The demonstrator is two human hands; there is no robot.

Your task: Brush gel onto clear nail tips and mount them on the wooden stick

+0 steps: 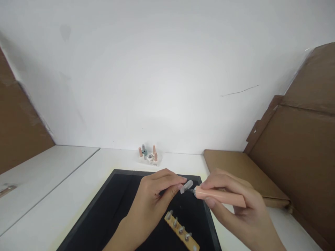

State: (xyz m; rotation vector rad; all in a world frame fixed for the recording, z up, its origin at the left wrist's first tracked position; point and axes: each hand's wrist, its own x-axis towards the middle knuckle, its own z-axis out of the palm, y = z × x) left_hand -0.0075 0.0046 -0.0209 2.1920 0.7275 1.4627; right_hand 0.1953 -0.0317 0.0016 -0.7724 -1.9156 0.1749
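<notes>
My left hand [157, 198] pinches a pale, translucent false nail [186, 186] between thumb and fingertips, above the black mat. In my right hand [238, 205] is a nail polish brush with a long peach-coloured cap handle [221, 197]. Its dark bristle tip [190, 190] touches or nearly touches the nail's surface; I cannot tell which. Below the hands, a tan strip [180, 232] carries several small stands, some with pale pieces on top.
A black mat [115, 198] with a raised rim covers the white table. Behind it stands a clear tray [142, 160] of small nail polish bottles, one uncapped. A flat cardboard box [235, 164] lies at right. Cardboard panels flank the white back wall.
</notes>
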